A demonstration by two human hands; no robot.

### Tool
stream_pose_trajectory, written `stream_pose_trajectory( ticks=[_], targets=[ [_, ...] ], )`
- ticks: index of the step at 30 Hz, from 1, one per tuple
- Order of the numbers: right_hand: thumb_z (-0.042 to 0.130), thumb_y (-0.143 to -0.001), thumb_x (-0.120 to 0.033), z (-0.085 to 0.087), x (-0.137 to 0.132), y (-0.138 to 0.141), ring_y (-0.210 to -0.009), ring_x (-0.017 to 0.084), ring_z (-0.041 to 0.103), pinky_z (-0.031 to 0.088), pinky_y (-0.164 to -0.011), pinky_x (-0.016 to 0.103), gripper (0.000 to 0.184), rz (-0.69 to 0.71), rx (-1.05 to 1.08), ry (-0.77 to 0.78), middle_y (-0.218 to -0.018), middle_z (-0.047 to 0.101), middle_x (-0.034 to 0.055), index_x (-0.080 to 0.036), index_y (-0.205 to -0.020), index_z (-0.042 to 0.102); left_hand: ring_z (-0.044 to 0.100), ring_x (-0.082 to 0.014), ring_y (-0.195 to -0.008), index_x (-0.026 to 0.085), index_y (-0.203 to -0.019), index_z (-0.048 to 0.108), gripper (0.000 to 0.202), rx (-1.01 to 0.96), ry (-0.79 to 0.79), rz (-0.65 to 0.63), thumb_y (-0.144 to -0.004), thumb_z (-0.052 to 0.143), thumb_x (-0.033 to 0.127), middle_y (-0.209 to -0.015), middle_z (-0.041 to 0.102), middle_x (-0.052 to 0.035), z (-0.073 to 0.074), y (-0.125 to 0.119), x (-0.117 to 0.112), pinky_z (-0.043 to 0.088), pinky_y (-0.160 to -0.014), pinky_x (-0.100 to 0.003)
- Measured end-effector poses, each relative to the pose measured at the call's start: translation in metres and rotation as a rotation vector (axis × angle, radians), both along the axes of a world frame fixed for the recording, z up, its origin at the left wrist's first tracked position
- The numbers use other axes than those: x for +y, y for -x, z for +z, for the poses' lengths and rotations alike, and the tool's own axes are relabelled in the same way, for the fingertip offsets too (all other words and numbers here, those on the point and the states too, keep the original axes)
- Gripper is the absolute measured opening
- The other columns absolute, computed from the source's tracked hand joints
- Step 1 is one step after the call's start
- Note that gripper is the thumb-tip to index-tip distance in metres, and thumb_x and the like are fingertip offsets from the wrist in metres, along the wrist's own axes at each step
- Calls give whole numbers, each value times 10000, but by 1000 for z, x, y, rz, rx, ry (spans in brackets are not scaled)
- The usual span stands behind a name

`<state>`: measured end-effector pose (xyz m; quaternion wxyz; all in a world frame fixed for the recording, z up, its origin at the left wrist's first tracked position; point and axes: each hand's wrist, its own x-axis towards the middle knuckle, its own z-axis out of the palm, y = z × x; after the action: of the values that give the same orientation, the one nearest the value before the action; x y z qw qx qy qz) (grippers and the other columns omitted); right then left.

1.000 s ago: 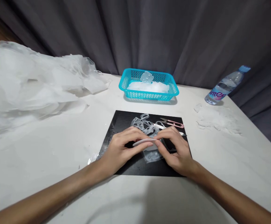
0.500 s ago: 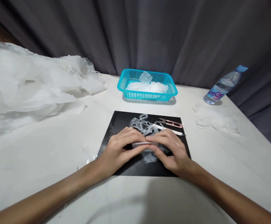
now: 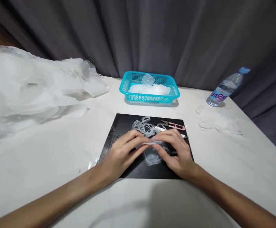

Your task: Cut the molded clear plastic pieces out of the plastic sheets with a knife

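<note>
Behind the white desk [image 3: 33, 167], a dark grey curtain [image 3: 152, 38] is hung across the top of the frame. At the centre of the frame, a thin pale piece [image 3: 149, 143] is held between both hands, above a black board [image 3: 138, 173]. It is pinched from the left by the fingers of the left hand [image 3: 121, 153], and from the right by those of the right hand [image 3: 176, 152]; only a narrow gap is left between thumb and fingers. What the piece is exactly cannot be told, because it is partly covered. Below it, a clear flat piece [image 3: 152, 156] with small round marks is seen. Just beyond the hands, curled clear strips [image 3: 141, 126] are placed on the board, with pink snips [image 3: 177, 125] to their right. At upper centre, white pieces [image 3: 149, 89] are contained in a blue basket [image 3: 149, 98]. A large white heap [image 3: 33, 82] is spread at the left, while at the right a water bottle [image 3: 225, 88] is stood behind clear scraps [image 3: 221, 122].
</note>
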<state>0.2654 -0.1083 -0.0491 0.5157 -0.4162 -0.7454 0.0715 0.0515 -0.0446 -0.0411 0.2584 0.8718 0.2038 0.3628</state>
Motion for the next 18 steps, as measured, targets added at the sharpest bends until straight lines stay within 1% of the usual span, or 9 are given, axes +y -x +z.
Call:
stream_pose_trajectory(
  ticks=[2, 6, 10, 18],
  targets=[
    [666, -999, -139, 0, 0, 0, -943, 209, 677, 569, -838, 393, 235, -10, -44, -36, -1020, 721, 62, -246, -1207, 647, 678, -132, -944, 195, -1182, 698, 230, -10, -27, 9, -1005, 640, 59, -1045, 674, -32, 0, -1, -1, 556, -878, -220],
    [635, -1007, -102, 1, 1, -1, -922, 206, 662, 558, -818, 387, 199, -5, -42, -12, -986, 715, 56, -238, -1152, 647, 691, -137, -946, 177, -1159, 704, 216, -34, -34, 0, -986, 665, 53, -1046, 689, -39, -1, -4, -3, 569, -880, -219],
    [602, -1012, -80, 0, 2, -1, -926, 201, 663, 548, -828, 383, 200, 17, -9, 10, -995, 714, 50, -230, -1142, 621, 690, -126, -967, 177, -1191, 696, 256, -39, -37, 11, -970, 694, 47, -1065, 684, -37, -4, -5, -3, 565, -904, -205],
    [555, -1039, -105, -5, 1, -3, -982, 204, 665, 548, -886, 394, 175, 43, 34, 134, -1039, 701, 47, -242, -1136, 605, 687, -131, -985, 174, -1224, 692, 285, -54, -60, 13, -978, 672, 31, -1083, 687, -40, -5, -3, -2, 568, -926, -216]
  ],
)
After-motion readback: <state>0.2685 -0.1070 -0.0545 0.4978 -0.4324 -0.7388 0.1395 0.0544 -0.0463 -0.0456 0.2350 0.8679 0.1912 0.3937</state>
